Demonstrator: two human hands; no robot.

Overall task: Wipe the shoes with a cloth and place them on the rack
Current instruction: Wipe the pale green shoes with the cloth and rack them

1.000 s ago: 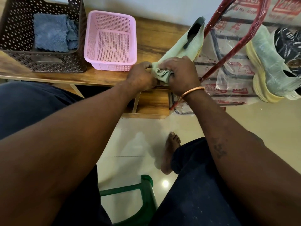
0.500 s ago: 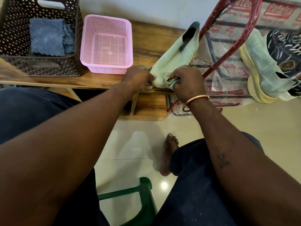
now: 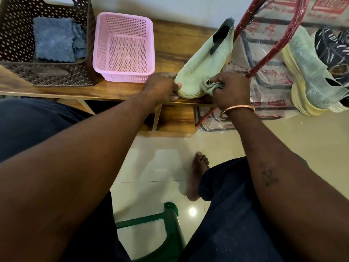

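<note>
Pale green slip-on shoe (image 3: 204, 72): toe at desk (image 3: 170, 42) front edge, heel tilted up toward red rack (image 3: 268, 52). Crumpled grey-green cloth (image 3: 212, 86) pressed against its side. Matching shoe (image 3: 306, 72) on rack, sole outward.

The clear plastic wrap (image 3: 319, 17) around the rack (image 3: 263, 55) carries red print. Near the top right I can make out "No 4016", with the digits after it lost in the creases. The red brand blocks beside and below it are too crumpled and cropped to read. A tattoo (image 3: 269, 175) on the right forearm is illegible.
</note>
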